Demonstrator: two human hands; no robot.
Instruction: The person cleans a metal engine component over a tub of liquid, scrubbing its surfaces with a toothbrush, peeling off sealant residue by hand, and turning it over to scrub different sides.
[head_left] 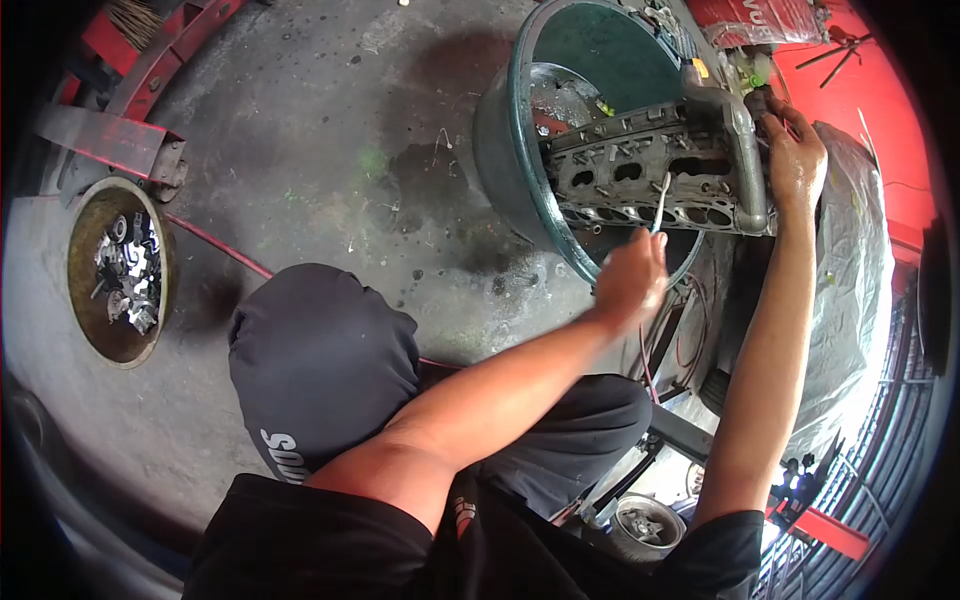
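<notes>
A metal engine cylinder head (640,150) lies tilted across the rim of a green tub (522,120), its left end inside. My left hand (635,280) is closed on a thin, pale-tipped brush (660,205), which reaches over the lower edge of the cylinder head near its round openings. At the far right end my right hand (798,160) grips the cylinder head, beside a curved metal pipe (745,150). Its fingertips are partly hidden by a dark part.
A round basin (75,270) with small metal parts stands at the left, near a red metal frame (110,140). A hose (220,245) crosses the floor. Grey plastic sheeting (850,290) hangs at the right. Below it is a round metal container (648,522).
</notes>
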